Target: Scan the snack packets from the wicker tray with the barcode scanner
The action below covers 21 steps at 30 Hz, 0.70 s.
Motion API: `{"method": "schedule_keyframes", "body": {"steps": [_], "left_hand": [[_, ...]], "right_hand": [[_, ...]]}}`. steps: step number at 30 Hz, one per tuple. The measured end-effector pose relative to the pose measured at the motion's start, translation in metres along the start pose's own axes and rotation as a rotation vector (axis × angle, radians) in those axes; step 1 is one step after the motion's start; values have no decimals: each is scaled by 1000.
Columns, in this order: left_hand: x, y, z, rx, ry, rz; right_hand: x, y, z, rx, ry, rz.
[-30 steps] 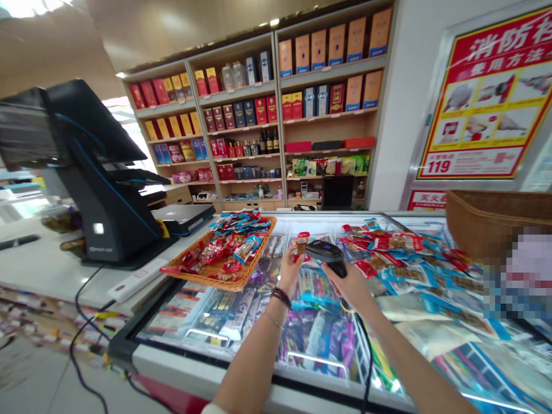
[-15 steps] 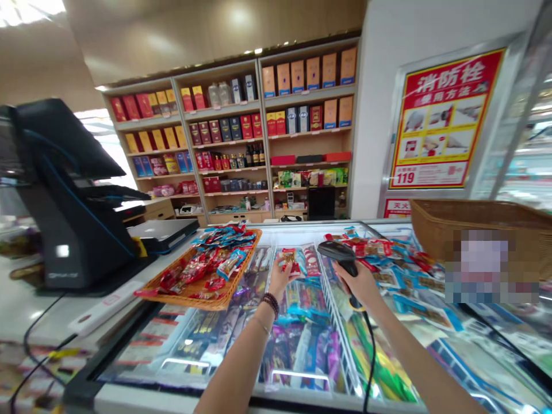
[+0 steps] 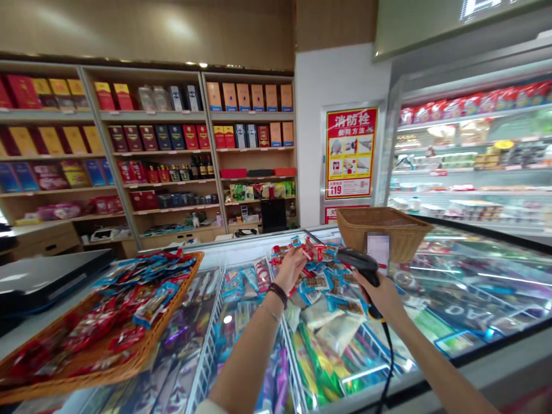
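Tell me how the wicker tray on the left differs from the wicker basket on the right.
The wicker tray is shallow; the wicker basket has deep sides. The tray is orange, the basket a duller brown. The tray has snack packets spread in it; none show in the basket. Both are woven.

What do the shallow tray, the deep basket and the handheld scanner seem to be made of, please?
The shallow tray looks like glossy orange-brown wicker, judging by its woven rim, though plastic is possible. The deep basket seems duller tan wicker or plastic imitation; its walls show fine weave. The handheld scanner is probably hard black plastic: its smooth, moulded body carries a soft sheen.
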<state>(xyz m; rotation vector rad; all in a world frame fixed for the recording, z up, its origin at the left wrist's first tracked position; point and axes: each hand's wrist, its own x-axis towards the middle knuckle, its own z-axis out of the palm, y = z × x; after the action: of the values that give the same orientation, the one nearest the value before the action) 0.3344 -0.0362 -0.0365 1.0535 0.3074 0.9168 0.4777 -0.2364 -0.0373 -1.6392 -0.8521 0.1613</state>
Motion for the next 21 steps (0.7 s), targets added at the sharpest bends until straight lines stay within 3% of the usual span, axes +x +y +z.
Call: {"method": "schedule_keyframes", "body": {"steps": [3, 7, 12, 21], "left_hand": [[-3, -3, 8, -15, -59, -24], [-20, 10, -20, 49, -3, -3], [-56, 62, -95, 228, 169, 122], [-143, 185, -230, 847, 686, 466]], "right_hand": [[-2, 10, 0, 18, 2, 7], [-6, 9, 20, 101, -39, 8], [-16, -16, 72, 117, -161, -21], [-54, -83, 207, 275, -486, -148]]}}
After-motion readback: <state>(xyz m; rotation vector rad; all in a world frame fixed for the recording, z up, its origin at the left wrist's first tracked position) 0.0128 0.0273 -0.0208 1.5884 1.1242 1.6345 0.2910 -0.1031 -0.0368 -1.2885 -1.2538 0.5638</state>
